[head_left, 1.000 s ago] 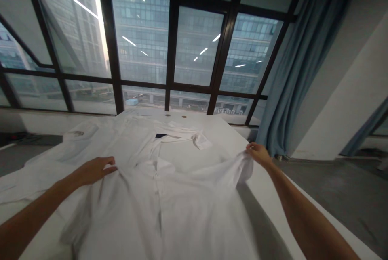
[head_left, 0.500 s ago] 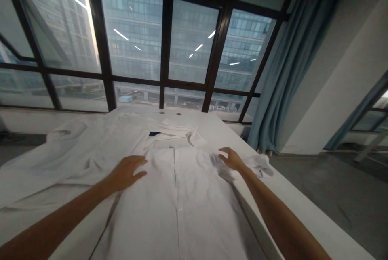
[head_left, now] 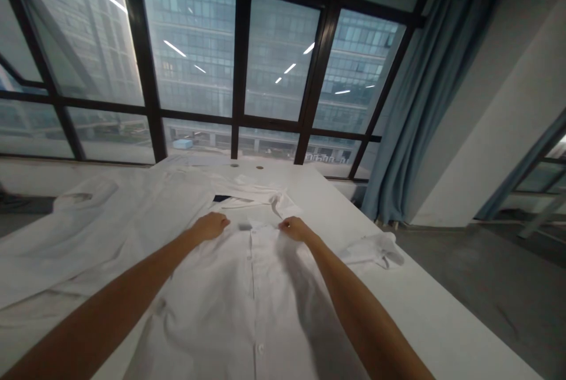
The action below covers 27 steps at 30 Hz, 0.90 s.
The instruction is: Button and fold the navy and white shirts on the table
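A white button-front shirt (head_left: 234, 303) lies in front of me, its row of buttons running down the middle. My left hand (head_left: 211, 226) is closed on the shirt's far edge, left of the buttons. On the other side of them, my right hand (head_left: 294, 229) pinches the same edge between thumb and fingers. The cloth between the hands looks slightly raised, with folds running down from the right hand. One sleeve (head_left: 375, 250) of white cloth lies to the right, near the table edge.
More white garments (head_left: 101, 220) are spread over the left side of the white table (head_left: 424, 303). A crumpled white collar piece (head_left: 278, 200) lies just beyond my hands. Dark-framed windows (head_left: 274, 61) stand behind, with a blue curtain (head_left: 411, 114) at the right.
Both hands have moved inward toward the buttons and closed on the shirt's far edge; before, their fingers were apart. The shirt's cloth has shifted and creased.
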### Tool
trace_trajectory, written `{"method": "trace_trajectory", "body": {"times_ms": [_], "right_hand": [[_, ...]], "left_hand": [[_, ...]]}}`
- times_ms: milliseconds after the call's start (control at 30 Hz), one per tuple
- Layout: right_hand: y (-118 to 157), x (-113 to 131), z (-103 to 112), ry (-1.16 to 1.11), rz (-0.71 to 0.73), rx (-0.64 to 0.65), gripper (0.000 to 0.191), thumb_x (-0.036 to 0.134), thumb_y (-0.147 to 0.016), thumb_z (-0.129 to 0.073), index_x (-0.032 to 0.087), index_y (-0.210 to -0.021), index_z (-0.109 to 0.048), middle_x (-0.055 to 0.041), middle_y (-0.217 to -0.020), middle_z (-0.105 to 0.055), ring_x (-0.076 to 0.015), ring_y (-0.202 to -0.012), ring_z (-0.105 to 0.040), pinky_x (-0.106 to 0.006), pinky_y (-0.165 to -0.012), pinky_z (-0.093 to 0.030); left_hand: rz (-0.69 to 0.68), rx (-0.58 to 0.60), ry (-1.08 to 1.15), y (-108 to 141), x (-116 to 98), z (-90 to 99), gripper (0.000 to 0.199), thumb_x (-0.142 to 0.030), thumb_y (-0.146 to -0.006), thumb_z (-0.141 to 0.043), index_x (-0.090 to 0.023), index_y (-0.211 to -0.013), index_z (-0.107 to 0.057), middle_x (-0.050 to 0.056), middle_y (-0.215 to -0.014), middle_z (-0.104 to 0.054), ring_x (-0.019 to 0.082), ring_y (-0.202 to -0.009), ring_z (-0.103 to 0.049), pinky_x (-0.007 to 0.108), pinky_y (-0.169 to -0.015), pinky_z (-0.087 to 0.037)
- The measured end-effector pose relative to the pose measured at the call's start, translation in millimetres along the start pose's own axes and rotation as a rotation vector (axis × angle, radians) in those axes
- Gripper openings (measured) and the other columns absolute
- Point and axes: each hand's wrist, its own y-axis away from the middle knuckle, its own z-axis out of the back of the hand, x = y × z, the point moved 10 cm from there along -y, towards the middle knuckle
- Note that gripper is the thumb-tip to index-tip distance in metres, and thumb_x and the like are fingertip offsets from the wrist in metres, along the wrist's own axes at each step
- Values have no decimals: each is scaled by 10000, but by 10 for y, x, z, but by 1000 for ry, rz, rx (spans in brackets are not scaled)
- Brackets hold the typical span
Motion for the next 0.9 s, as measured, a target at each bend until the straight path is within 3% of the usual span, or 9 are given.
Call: {"method": "trace_trajectory", "body": {"times_ms": [133,233,367,433,533,633,700,800,900], "right_hand": [[-19,197,-242,-1,70,219,262,342,-796,-628,190,-966,-758,-66,-849,-743,-178,-776,-666,-226,-680,-460],[208,354,-417,-66,193,444,417,317,-670,-729,215,-1074,-721,-18,-830,-734,-148,-693,-637,-203,-607,-446],[442,579,-452,-173,319,496,312,264,-606,-740,190,-908,-740,13,-778,-709,-146,-685,-609,-204,-588,-433],[462,625,-341,-193,345,437,230,211,-609,-714,162,-833,-728,13,-716,-683,-146,-659,-592,-216,-593,-433],[377,660,153,-274,406,211,232,120,-618,-658,156,-844,-692,6,-773,-664,-132,-683,-577,-214,-628,-441],[225,656,827,-339,453,-108,245,112,-667,-610,166,-902,-654,-20,-922,-644,-124,-746,-567,-210,-664,-444],[96,611,1115,-283,399,-298,228,120,-698,-592,163,-917,-638,-41,-970,-622,-131,-780,-562,-220,-694,-442],[-109,502,1067,-89,205,-410,245,164,-761,-569,176,-999,-625,-64,-1028,-600,-158,-839,-568,-250,-740,-437],[-242,424,536,56,91,-259,368,183,-788,-558,212,-1153,-597,-76,-1140,-581,-182,-906,-591,-264,-755,-440]], "left_hand": [[-59,190,67,-158,-110,-341,252,-363,-864,-596,-152,-976,-676,91,-1028,-675,228,-903,-639,354,-786,-517],[-97,186,117,-74,-143,-407,326,-364,-906,-572,-161,-1160,-589,73,-1167,-600,217,-991,-607,395,-833,-528],[-139,156,179,80,-181,-425,343,-351,-916,-562,-170,-1207,-558,85,-1217,-573,221,-1032,-592,419,-862,-521],[-160,131,206,111,-169,-351,338,-356,-914,-564,-162,-1190,-566,81,-1192,-583,216,-1009,-599,410,-846,-525],[-190,85,238,30,-104,-40,278,-389,-859,-610,-153,-1005,-630,38,-994,-643,191,-879,-614,325,-760,-518],[-254,-63,285,-185,-84,535,215,-358,-734,-669,-167,-817,-613,-15,-754,-624,156,-722,-587,251,-666,-468],[-302,-231,300,-322,-116,916,171,-299,-704,-637,-169,-809,-602,-22,-727,-617,146,-695,-574,247,-672,-455],[-344,-399,250,-439,-199,1070,170,-199,-718,-535,-167,-853,-633,25,-869,-660,166,-826,-597,272,-792,-462],[-340,-324,168,-508,-222,635,231,-140,-723,-497,-160,-868,-676,78,-993,-673,186,-964,-605,287,-904,-445]]}}
